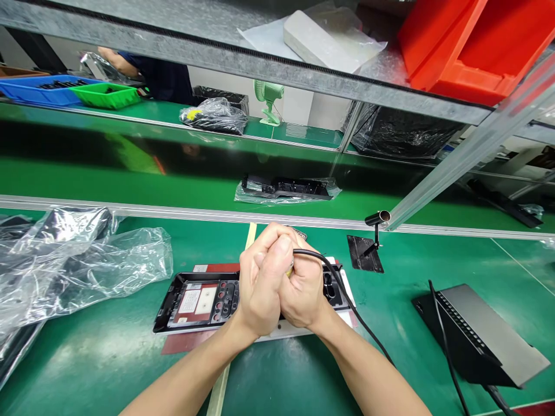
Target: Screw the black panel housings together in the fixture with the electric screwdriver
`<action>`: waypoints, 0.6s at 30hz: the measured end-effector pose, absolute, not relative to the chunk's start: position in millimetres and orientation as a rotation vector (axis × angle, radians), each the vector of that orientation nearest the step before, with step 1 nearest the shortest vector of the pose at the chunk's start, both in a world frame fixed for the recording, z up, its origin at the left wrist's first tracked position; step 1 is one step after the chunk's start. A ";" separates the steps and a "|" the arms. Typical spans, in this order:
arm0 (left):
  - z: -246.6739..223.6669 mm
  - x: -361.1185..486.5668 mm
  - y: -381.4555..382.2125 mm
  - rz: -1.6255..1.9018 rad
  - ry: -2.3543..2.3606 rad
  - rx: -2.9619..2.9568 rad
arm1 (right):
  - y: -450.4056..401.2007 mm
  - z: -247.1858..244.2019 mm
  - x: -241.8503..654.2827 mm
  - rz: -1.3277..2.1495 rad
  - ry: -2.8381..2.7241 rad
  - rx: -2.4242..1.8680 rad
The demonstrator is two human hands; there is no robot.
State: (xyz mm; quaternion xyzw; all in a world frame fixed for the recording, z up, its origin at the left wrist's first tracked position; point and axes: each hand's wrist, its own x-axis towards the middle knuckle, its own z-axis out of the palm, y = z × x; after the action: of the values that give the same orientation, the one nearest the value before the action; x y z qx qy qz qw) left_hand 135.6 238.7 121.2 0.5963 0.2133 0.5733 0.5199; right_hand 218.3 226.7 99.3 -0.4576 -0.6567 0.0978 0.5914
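Observation:
My left hand and my right hand are closed and pressed together over the middle of a black plastic housing. Between them they grip a tool that is mostly hidden; a bit of yellow shows at the fingers. From there a black cable runs down to the right past my right forearm. The housing lies on a white and reddish-brown base, its left part showing a white label and round openings. My hands hide its centre.
Clear plastic bags lie at the left. A small metal holder and a grey-black panel device stand at the right. Beyond the rail lies a wrapped black part. Overhead is a shelf with a red bin; a person's arm shows behind.

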 end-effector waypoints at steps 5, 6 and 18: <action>120.2 135.7 238.3 1.374 0.509 1.422 | 226.6 100.1 218.3 0.227 -1.542 -1.065; 119.9 135.9 238.3 1.374 0.505 1.418 | 226.6 100.2 218.5 0.229 -1.545 -1.061; 120.6 135.4 238.4 1.366 0.490 1.412 | 227.4 100.8 218.8 0.256 -1.538 -0.990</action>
State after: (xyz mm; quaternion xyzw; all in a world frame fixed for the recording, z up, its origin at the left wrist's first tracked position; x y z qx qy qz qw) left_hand 135.4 238.4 120.6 0.5914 0.2054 0.5721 0.5299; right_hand 218.8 227.4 100.8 -0.4275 -0.6644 0.1103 0.6030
